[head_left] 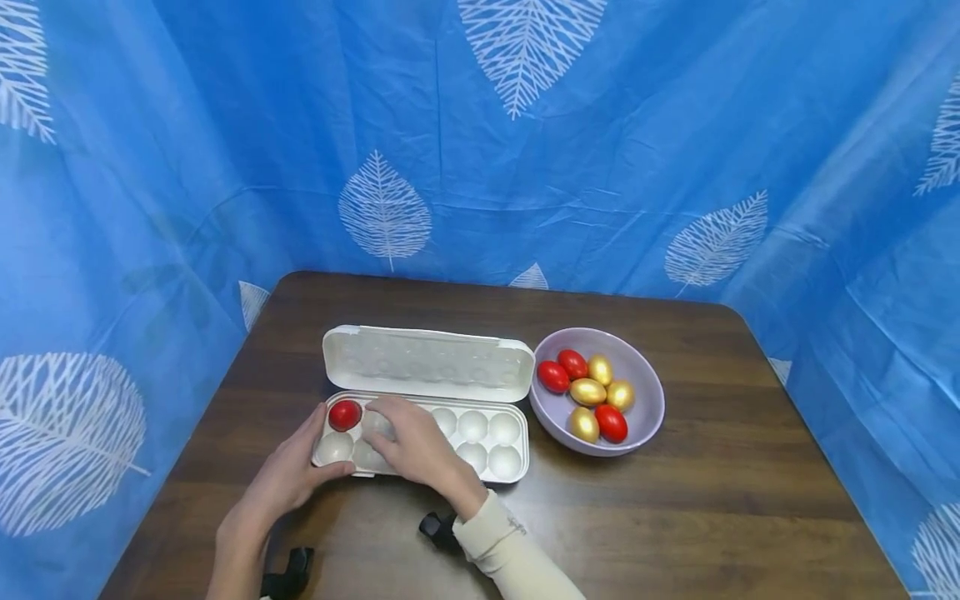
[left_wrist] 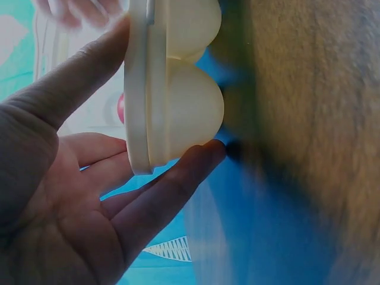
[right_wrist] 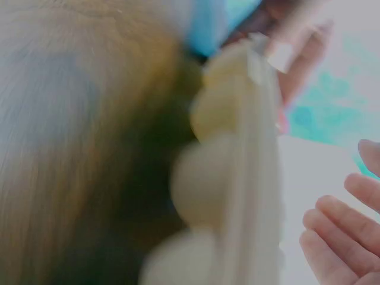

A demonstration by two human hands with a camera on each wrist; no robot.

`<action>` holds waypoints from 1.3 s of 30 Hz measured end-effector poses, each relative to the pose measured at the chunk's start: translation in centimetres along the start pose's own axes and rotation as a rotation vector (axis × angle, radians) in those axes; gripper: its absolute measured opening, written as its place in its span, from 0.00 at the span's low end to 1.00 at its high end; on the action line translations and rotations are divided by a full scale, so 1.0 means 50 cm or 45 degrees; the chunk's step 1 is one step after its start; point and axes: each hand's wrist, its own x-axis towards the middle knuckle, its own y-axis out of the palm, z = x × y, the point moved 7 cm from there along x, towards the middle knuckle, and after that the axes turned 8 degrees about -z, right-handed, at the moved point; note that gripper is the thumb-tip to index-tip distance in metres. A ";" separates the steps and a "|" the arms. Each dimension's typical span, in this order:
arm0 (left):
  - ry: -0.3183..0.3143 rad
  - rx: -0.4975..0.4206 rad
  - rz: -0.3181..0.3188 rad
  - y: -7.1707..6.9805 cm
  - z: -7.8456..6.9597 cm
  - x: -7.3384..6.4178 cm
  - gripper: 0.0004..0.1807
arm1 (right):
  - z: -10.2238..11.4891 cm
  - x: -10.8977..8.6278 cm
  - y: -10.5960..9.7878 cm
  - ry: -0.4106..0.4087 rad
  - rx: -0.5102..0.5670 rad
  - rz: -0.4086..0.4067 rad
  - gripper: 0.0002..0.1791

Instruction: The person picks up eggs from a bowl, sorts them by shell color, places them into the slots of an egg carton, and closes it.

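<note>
A white plastic egg carton (head_left: 465,454) lies with its lid (head_left: 431,367) folded back. One red egg (head_left: 345,415) sits in the back left cup. My left hand (head_left: 292,467) grips the carton's left end, thumb at the front edge and fingers round the side; the left wrist view shows the thumb (left_wrist: 77,77) against the rim and a finger under a rounded cup (left_wrist: 193,110). Over the second column of cups hovers my right hand (head_left: 416,442), its fingers loosely bent. In the right wrist view its fingers (right_wrist: 338,231) are spread with nothing visible between them.
To the right of the carton stands a lilac bowl (head_left: 652,408) holding several red and gold eggs (head_left: 588,392). Everything is on a dark wooden table (head_left: 720,483). A blue curtain (head_left: 600,192) with white leaves hangs behind and at both sides.
</note>
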 end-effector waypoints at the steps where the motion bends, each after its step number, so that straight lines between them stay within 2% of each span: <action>1: 0.006 0.001 -0.006 -0.001 -0.001 0.001 0.61 | -0.007 -0.007 -0.018 0.024 0.024 -0.024 0.17; 5: 0.001 0.008 -0.001 -0.001 -0.002 0.001 0.61 | -0.039 -0.040 -0.092 0.116 0.132 -0.145 0.14; 10: -0.002 0.007 0.027 0.004 -0.001 0.003 0.62 | -0.094 -0.092 -0.188 0.140 0.165 -0.316 0.12; 13: -0.021 0.004 0.040 0.006 0.002 0.001 0.62 | -0.129 -0.121 -0.248 0.177 0.215 -0.455 0.10; 17: -0.016 0.006 0.036 0.002 0.000 0.001 0.62 | -0.203 -0.145 -0.316 0.354 0.261 -0.676 0.12; 19: -0.013 0.008 0.036 0.000 0.000 0.003 0.63 | -0.244 -0.148 -0.338 0.488 0.249 -0.716 0.14; 22: -0.027 0.010 0.048 0.002 0.001 0.005 0.63 | -0.300 -0.148 -0.346 0.671 0.193 -0.635 0.18; 26: -0.036 0.007 0.047 0.008 0.001 0.006 0.62 | -0.336 -0.142 -0.335 0.781 -0.013 -0.413 0.24; 30: -0.030 -0.004 0.034 0.013 0.001 0.008 0.63 | -0.354 -0.139 -0.315 0.837 -0.191 -0.240 0.28; 35: 0.010 -0.001 -0.001 0.015 0.005 0.004 0.62 | -0.364 -0.137 -0.283 0.835 -0.196 -0.102 0.29; 39: 0.001 0.000 0.002 0.017 0.010 0.003 0.63 | -0.367 -0.138 -0.273 0.836 -0.184 -0.079 0.29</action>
